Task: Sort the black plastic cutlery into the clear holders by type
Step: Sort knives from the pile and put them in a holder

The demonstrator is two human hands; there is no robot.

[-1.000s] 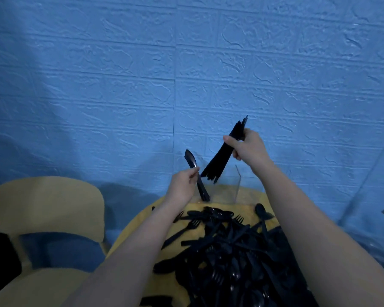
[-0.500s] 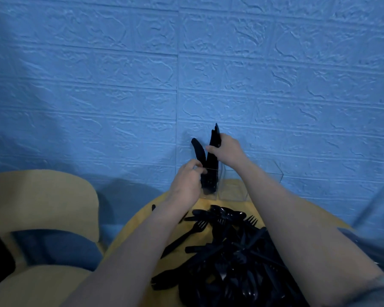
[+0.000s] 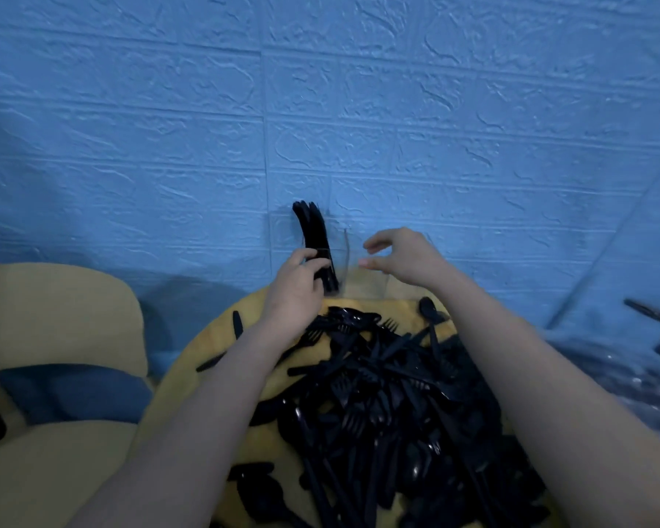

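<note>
- Black plastic knives [image 3: 313, 238] stood bunched in the left clear plastic holder [image 3: 302, 257]; beside it, the left hand [image 3: 296, 285] curled around them.
- Right hand [image 3: 404, 257] hovered over the neighbouring holder [image 3: 366, 276], fingers loose, holding nothing.
- Loose black cutlery pile [image 3: 389, 394] lay before the holders.

Past my hands I see a blue wall [image 3: 321, 108] embossed in a brick pattern, filling the upper part of the view. Under my arms is a round yellow table [image 3: 222, 337]. Off to the left of my left arm stands a pale yellow chair [image 3: 54, 310] with a blue gap between backrest and seat. To the right of my right arm lies crinkled clear plastic sheeting [image 3: 618, 383].
</note>
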